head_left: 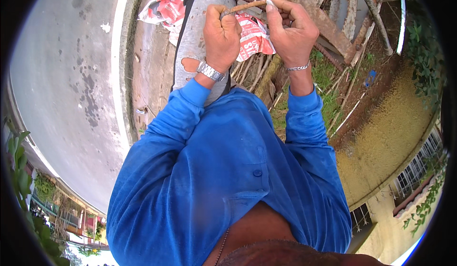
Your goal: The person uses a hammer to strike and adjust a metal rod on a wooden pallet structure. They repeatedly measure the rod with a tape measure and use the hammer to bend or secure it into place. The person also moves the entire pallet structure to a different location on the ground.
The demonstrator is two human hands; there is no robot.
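A thin rusty-brown rod (252,5) stretches between my two hands, slightly higher at its right end. My left hand (222,37) closes its fingers round the left end, thumb bent over. With thumb and fingers my right hand (294,35) pinches the rod farther along, and its tip sticks out past them. Whether the rod is metal or wood I cannot tell for sure. Beneath both hands lies a red and white printed sack (252,36), partly hidden by my left hand and leg. My grey, torn trouser leg (190,40) is just left of the sack.
Rusty metal bars and pieces (350,23) are piled at the far right. Sticks (252,71) and grass lie below the hands. A paved road with a white edge line (119,56) runs along the left. A mossy yellow wall (381,137) stands at the right.
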